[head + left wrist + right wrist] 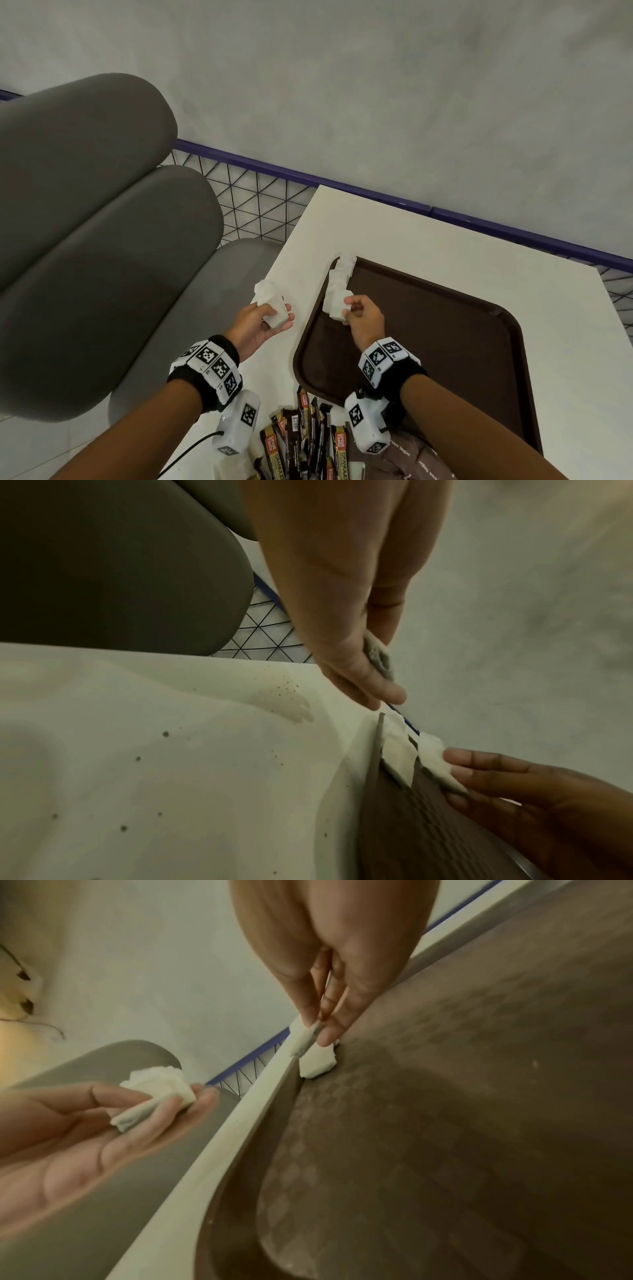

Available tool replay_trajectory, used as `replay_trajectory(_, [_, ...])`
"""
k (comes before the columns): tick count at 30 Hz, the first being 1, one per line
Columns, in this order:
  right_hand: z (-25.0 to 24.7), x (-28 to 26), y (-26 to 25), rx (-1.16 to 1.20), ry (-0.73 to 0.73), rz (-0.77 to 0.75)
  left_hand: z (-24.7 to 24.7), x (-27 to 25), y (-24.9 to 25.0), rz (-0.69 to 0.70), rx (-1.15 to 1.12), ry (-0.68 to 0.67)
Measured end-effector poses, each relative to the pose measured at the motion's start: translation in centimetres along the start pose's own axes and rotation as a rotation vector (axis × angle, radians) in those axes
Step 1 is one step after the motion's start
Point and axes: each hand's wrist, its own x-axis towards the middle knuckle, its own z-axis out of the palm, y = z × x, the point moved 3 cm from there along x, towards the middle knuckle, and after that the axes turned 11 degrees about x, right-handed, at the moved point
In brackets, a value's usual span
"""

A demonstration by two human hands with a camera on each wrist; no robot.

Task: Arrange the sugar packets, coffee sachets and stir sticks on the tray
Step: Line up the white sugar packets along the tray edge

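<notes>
A brown tray [445, 342] lies on the white table [513, 260]. White sugar packets [344, 270] form a row along the tray's left rim. My right hand [347, 310] pinches one white packet [304, 1039] at the near end of that row, just above the tray floor [445, 1123]. My left hand [277, 318] hovers over the table's left edge, palm up, its fingers curled round a small bunch of white packets [270, 305], also seen as the held bunch [154, 1093]. Coffee sachets [308, 438] lie in a pile near me.
Brown sugar packets [411, 459] lie at the tray's near corner beside the sachets. A grey padded seat [102, 240] stands left of the table. A purple rail with wire mesh [260, 205] runs behind it.
</notes>
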Motion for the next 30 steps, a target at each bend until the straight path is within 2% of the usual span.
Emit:
replay_trajectory(4, [1.1, 0.2, 1.1, -0.085, -0.043, 0.027, -0.4, 0.3, 0.0, 0.003, 0.021, 0.022])
replay_trajectory(9, [2.3, 0.1, 1.2, -0.193, -0.055, -0.026, -0.6, 0.3, -0.1, 0.014, 0.057, 0.038])
replay_trajectory(13, [2.9, 0.4, 1.2, -0.225, -0.060, -0.013, -1.0, 0.4, -0.2, 0.018, 0.088, 0.048])
replay_trajectory(19, [3.0, 0.5, 1.1, -0.283, -0.069, 0.006, -1.0, 0.3, 0.0, 0.020, 0.064, 0.034])
replay_trajectory(26, [2.0, -0.5, -0.1, -0.402, -0.099, -0.045, -0.6, 0.2, 0.3, 0.012, 0.029, 0.013])
replay_trajectory(30, [2.2, -1.4, -1.7, -0.288, -0.133, -0.114, -0.1, -0.2, 0.4, 0.030, 0.084, 0.019])
